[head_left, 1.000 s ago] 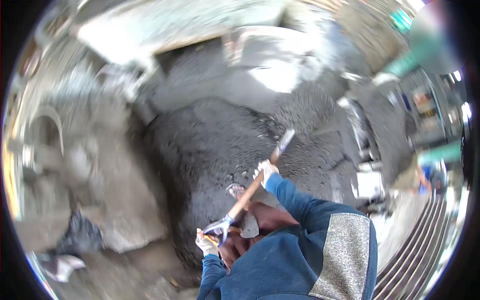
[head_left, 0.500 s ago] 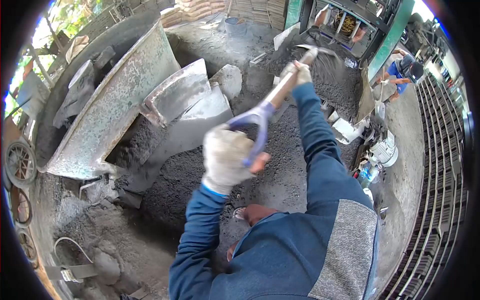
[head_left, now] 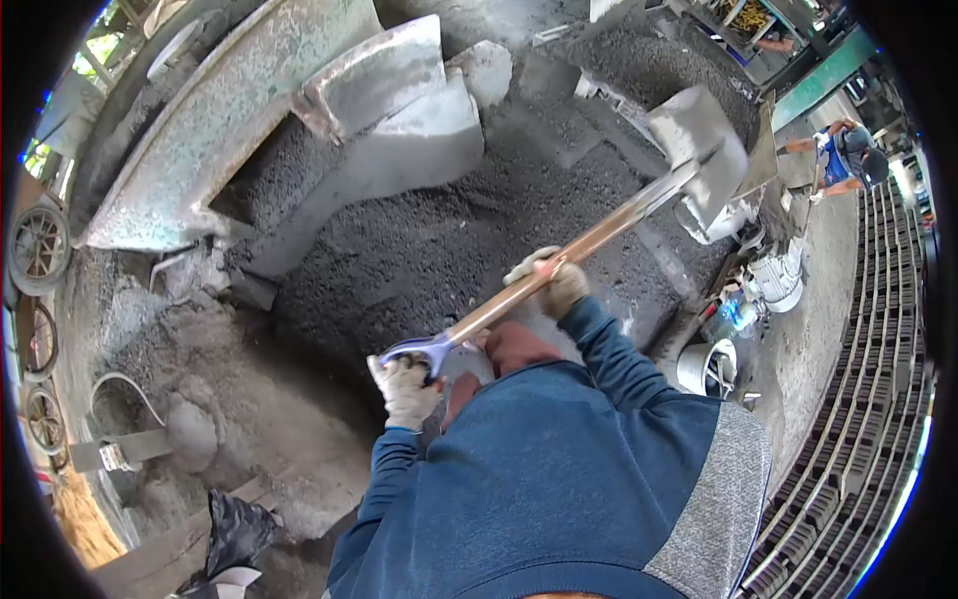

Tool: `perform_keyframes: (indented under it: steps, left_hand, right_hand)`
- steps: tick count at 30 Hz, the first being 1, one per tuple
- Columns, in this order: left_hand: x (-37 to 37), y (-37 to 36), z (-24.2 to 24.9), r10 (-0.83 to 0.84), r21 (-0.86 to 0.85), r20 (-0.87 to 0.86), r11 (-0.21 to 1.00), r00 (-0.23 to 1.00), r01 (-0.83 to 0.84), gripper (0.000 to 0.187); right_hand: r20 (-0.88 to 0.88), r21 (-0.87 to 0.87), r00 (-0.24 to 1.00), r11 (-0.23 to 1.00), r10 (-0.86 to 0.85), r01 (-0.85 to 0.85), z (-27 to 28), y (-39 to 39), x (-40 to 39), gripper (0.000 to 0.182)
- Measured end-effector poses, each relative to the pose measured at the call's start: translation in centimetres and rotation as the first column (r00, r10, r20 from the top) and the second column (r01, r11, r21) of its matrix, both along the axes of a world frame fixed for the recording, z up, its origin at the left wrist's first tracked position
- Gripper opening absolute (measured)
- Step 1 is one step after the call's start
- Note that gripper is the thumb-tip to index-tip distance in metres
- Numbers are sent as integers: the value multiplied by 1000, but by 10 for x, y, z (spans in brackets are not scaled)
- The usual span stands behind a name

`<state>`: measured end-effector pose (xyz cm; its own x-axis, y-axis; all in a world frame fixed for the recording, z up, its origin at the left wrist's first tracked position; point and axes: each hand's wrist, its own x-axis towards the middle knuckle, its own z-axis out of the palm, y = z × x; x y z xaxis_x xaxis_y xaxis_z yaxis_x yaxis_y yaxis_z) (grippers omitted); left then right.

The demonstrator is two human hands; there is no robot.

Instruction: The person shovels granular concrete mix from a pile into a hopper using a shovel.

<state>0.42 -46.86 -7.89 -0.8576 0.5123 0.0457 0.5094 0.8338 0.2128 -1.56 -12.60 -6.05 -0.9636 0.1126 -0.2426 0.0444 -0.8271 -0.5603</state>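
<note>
A shovel (head_left: 589, 243) with a wooden shaft, a blue D-shaped handle and a wide metal blade slants across the head view. My left hand (head_left: 407, 391), in a pale work glove, is closed on the blue handle near my body. My gloved right hand (head_left: 555, 284) wraps round the middle of the shaft. The blade (head_left: 701, 150) is at the upper right with no load visible on it, close to the edge of the dark material. Below the shaft lies dark, gritty loose mix (head_left: 409, 265) spread over the ground.
A large rusty metal drum wall (head_left: 230, 120) with a chute plate (head_left: 384, 75) stands at the left. A motor (head_left: 776, 280) and a white bucket (head_left: 704, 367) are on the right, before long racks of dark blocks (head_left: 848, 429). Another person (head_left: 848, 155) bends at the upper right.
The shovel has come back toward my body and swung lower, its blade now turned to the right. Both hands moved down with it, and my view tilted downward.
</note>
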Motion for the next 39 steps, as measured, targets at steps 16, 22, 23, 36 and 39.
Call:
perform_keyframes:
  steps: [16,22,23,36,39]
  left_hand:
    - [44,1,142,-599,753,250,-373,761,-541,45]
    - [-15,194,17,-528,282,849,481,-17,-830,37]
    - [-14,242,23,-370,80,911,594,-183,-800,39]
    - [-21,484,-182,-321,-294,893,115,-316,-949,7]
    - [-22,511,-213,-253,-368,868,247,-427,-896,7]
  right_hand:
    - [671,-59,657,859,-343,508,-68,17,98,10]
    - [403,-239,910,971,93,6,-60,116,109,13]
    - [435,-14,895,995,94,-98,-36,108,116,17]
    - [383,643,546,639,-745,422,59,260,391,39]
    - [618,564,476,775,-626,285,68,250,391,31]
